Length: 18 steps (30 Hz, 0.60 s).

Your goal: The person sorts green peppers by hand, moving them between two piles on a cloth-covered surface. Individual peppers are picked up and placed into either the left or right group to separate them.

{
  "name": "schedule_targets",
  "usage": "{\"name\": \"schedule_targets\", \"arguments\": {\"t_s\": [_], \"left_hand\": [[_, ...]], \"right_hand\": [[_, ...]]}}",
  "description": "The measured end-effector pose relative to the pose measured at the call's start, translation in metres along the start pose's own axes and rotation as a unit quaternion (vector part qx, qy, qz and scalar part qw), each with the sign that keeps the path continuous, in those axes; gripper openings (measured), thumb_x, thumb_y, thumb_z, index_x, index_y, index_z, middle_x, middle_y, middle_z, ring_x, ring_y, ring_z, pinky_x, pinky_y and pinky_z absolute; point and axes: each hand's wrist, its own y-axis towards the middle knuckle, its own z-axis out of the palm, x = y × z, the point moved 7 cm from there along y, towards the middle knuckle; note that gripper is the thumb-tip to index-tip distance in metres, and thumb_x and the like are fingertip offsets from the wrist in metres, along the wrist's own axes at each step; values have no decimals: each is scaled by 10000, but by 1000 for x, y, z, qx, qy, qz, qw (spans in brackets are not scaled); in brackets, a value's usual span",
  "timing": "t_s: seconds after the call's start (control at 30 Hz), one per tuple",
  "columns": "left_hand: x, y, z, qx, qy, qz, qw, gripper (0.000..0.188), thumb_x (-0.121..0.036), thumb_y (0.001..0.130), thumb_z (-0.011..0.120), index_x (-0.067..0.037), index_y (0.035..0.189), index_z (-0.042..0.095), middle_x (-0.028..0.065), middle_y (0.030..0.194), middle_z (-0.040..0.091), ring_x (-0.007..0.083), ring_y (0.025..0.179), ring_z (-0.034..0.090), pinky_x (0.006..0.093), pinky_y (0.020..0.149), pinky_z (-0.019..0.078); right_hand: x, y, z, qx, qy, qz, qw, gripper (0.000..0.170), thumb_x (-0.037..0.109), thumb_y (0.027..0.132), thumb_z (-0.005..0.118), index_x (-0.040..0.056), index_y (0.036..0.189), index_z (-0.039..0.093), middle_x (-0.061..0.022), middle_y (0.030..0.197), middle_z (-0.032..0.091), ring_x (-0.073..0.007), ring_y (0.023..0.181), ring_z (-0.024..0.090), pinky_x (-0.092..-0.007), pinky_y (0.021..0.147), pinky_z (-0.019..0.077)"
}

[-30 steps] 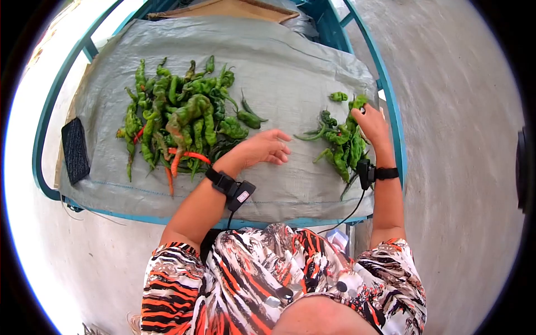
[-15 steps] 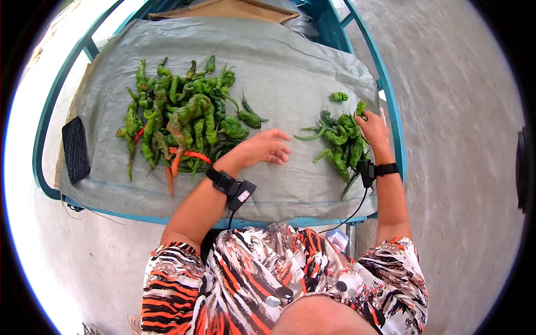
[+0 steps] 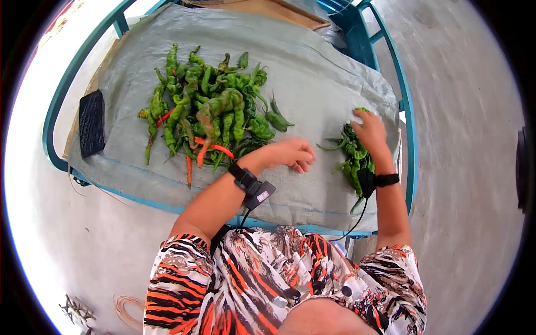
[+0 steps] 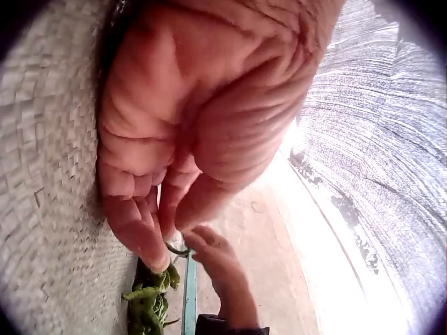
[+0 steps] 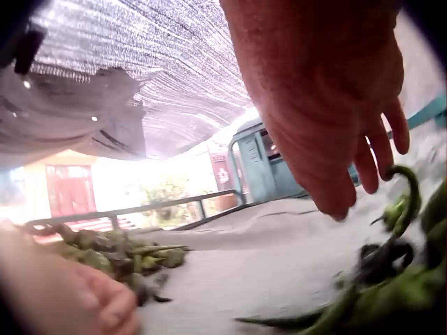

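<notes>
My left hand rests on the grey woven sheet with loosely curled fingers and nothing in them. Just beyond it lies the large heap of wrinkled green peppers, with a few red peppers at its near side. Above the smaller heap of green peppers hangs my right hand, its fingers apart and pointing down in the right wrist view. One green pepper shows at its fingertips, partly hidden by them. A pepper with a curved stem stands close beside those fingers.
A blue metal rail borders the sheet on the right, and another on the left. The black rectangular pad lies at the left edge. A brown board lies at the far end.
The right fingers, earlier bent at a pepper on the small heap, now hang loosely over it. The left hand keeps its pose. The head view has shifted and tilted.
</notes>
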Motion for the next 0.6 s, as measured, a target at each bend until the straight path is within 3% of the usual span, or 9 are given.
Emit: {"name": "schedule_targets", "arguments": {"t_s": [0.07,0.13,0.2,0.27,0.3,0.4,0.43,0.6], "left_hand": [[0,0,13,93,55,38,993,267,-251,965,629,-12,1082,645,57,1013,674,141,887,645,299,787,534],[-4,-5,21,147,124,63,979,287,-306,955,651,-25,1005,685,28,953,686,121,851,626,290,769,513],[-15,-15,27,158,201,74,964,319,-356,942,670,-39,954,706,5,890,687,105,812,601,281,746,489],[-15,-21,29,179,223,39,957,345,-381,928,679,-38,930,720,-2,856,691,103,800,592,280,738,471],[-14,-22,30,193,235,24,952,358,-393,921,683,-38,918,727,-5,839,693,102,794,588,279,734,461],[-16,-23,34,241,272,36,931,369,-394,932,679,-27,959,706,2,834,672,96,781,575,277,723,463],[-15,-21,34,239,264,24,934,367,-386,929,687,-20,948,704,1,838,673,96,794,580,279,741,473],[-8,-15,33,229,230,39,945,322,-346,925,703,-25,943,700,-5,863,674,89,826,583,274,761,480]], "right_hand": [[46,4,3,-53,220,-89,970,336,324,882,662,135,1159,676,-136,1136,675,-325,1106,609,-414,924,494],[109,6,9,16,243,-151,958,365,253,878,697,87,1201,661,-118,1132,671,-286,1031,635,-386,892,511],[152,13,31,44,305,-141,941,436,271,846,714,98,1237,627,-113,1111,668,-290,1012,639,-395,870,514],[179,12,33,43,237,-138,961,476,268,817,718,105,1249,604,-113,1084,663,-296,995,641,-399,852,515],[184,12,32,40,201,-133,970,496,267,802,720,108,1254,593,-113,1071,661,-299,986,641,-401,842,516],[180,13,38,80,264,-120,954,513,255,770,713,119,1246,577,-111,1030,656,-302,969,642,-405,821,516],[176,10,35,101,250,-99,958,474,227,782,700,126,1231,586,-113,1079,655,-302,1016,639,-428,831,518],[132,-16,19,75,276,-37,957,453,221,783,699,134,1215,593,-104,1046,663,-293,952,655,-410,805,518]]}}
